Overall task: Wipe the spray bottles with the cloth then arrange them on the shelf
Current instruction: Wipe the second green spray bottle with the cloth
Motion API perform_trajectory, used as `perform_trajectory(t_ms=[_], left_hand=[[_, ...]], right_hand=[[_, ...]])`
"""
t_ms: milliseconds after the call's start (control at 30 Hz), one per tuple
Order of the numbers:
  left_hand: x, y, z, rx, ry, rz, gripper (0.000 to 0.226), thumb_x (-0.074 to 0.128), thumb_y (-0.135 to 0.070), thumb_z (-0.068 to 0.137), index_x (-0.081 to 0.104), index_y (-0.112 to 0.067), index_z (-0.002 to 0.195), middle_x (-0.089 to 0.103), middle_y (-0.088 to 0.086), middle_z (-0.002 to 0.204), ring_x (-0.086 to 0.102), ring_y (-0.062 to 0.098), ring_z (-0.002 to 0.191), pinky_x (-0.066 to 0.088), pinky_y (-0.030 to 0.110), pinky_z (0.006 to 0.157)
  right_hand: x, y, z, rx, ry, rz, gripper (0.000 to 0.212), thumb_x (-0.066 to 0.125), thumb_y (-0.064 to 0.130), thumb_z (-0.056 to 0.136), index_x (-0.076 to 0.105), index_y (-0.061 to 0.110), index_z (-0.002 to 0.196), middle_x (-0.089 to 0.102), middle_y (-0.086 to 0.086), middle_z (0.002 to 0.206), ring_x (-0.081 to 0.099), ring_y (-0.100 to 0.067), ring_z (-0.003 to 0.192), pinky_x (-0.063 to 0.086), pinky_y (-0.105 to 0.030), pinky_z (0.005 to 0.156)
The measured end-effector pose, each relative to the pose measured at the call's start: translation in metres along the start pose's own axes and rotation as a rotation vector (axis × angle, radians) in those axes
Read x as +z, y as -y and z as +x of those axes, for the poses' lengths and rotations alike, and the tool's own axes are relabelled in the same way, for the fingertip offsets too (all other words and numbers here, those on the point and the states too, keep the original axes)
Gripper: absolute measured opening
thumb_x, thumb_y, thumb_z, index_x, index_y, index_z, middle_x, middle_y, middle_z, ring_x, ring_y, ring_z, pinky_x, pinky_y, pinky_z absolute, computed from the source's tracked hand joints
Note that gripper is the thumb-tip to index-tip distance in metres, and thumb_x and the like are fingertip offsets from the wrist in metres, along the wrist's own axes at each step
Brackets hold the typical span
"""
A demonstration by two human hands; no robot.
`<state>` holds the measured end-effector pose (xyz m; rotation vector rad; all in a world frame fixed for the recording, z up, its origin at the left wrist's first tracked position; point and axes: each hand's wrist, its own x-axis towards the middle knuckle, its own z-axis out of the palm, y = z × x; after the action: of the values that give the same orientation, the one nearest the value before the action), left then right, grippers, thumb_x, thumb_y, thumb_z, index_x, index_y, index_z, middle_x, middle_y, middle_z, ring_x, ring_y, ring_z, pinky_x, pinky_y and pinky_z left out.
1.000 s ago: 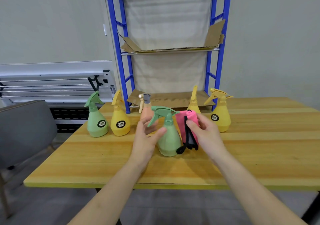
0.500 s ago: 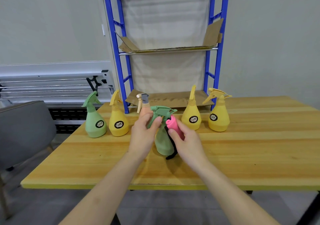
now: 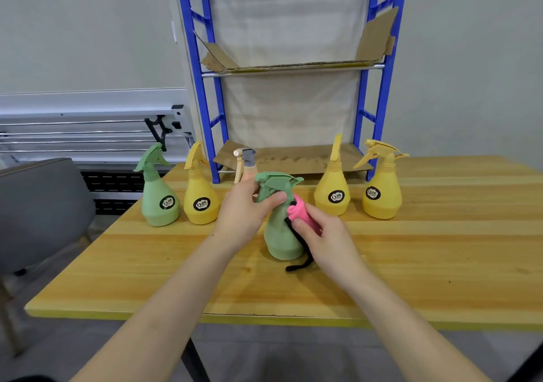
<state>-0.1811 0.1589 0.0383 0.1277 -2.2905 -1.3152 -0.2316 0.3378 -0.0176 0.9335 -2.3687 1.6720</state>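
Note:
A green spray bottle [image 3: 280,234] stands on the wooden table [image 3: 411,264] in the middle. My left hand [image 3: 244,214] grips its neck just under the trigger head. My right hand [image 3: 326,240] holds a pink cloth [image 3: 299,212] with a black edge against the bottle's right side. Behind stand another green bottle [image 3: 158,199], a yellow bottle [image 3: 201,199], a peach bottle [image 3: 245,164] partly hidden by my left hand, and two more yellow bottles [image 3: 333,193] [image 3: 382,193]. The blue shelf [image 3: 379,87] rises at the table's far edge.
Cardboard sheets line the shelf's lower level [image 3: 293,158] and upper level [image 3: 293,64]. A grey chair [image 3: 38,205] stands left of the table. White metal rails [image 3: 88,128] run along the wall at the left.
My right hand brought the pink cloth from beside the green bottle onto its upper right side. My left hand closed round the neck. The camera view shifted slightly.

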Motion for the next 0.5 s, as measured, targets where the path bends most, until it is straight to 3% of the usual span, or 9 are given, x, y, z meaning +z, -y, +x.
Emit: perform_trajectory(t_ms=[100,167,267,333,433,500], left_hand=[[0.001,0.004,-0.003,-0.041,0.004,-0.116,0.014,0.075,-0.030,0.093,0.073,-0.033,0.106,0.078,-0.007,0.101,0.074,0.015,0.097,0.063,0.050,0.084],[0.002,0.005,-0.005,-0.044,-0.008,-0.141,0.012,0.074,-0.026,0.094,0.072,-0.031,0.106,0.078,-0.005,0.101,0.074,0.016,0.098,0.064,0.048,0.084],[0.004,0.007,-0.007,-0.068,-0.009,-0.192,0.015,0.072,-0.024,0.096,0.073,-0.025,0.111,0.078,-0.005,0.103,0.074,0.014,0.100,0.063,0.046,0.087],[0.006,0.009,-0.012,-0.079,-0.017,-0.237,0.022,0.072,-0.019,0.096,0.073,-0.020,0.118,0.078,-0.005,0.107,0.074,0.012,0.102,0.062,0.042,0.090],[0.010,0.012,-0.021,-0.085,-0.032,-0.341,0.032,0.075,-0.010,0.093,0.071,-0.013,0.124,0.079,-0.003,0.113,0.074,0.010,0.106,0.060,0.031,0.092],[0.012,0.013,-0.021,-0.115,-0.033,-0.393,0.033,0.077,-0.009,0.091,0.071,-0.013,0.123,0.079,-0.002,0.112,0.074,0.010,0.105,0.060,0.025,0.086]], right_hand=[[-0.008,-0.014,0.000,0.038,0.065,-0.074,0.010,0.066,0.032,0.103,0.074,0.032,0.108,0.073,0.008,0.084,0.062,-0.014,0.079,0.053,-0.044,0.080],[-0.014,-0.019,-0.001,0.054,0.113,-0.083,0.008,0.067,0.032,0.102,0.075,0.033,0.105,0.073,0.006,0.083,0.060,-0.020,0.078,0.052,-0.042,0.078],[-0.019,-0.021,-0.004,0.065,0.153,-0.129,0.007,0.068,0.033,0.101,0.075,0.033,0.099,0.073,0.002,0.082,0.058,-0.015,0.075,0.049,-0.038,0.073],[-0.019,-0.019,-0.004,0.080,0.157,-0.137,0.009,0.068,0.035,0.102,0.076,0.036,0.106,0.076,0.006,0.086,0.065,-0.018,0.082,0.053,-0.038,0.079],[-0.017,-0.005,0.001,0.041,0.139,-0.095,0.030,0.065,0.035,0.103,0.070,0.045,0.130,0.079,0.016,0.104,0.070,-0.010,0.100,0.055,-0.036,0.094],[-0.014,0.005,0.010,0.003,0.109,-0.018,0.034,0.064,0.031,0.104,0.068,0.038,0.137,0.075,0.024,0.120,0.068,-0.002,0.114,0.053,-0.034,0.105]])
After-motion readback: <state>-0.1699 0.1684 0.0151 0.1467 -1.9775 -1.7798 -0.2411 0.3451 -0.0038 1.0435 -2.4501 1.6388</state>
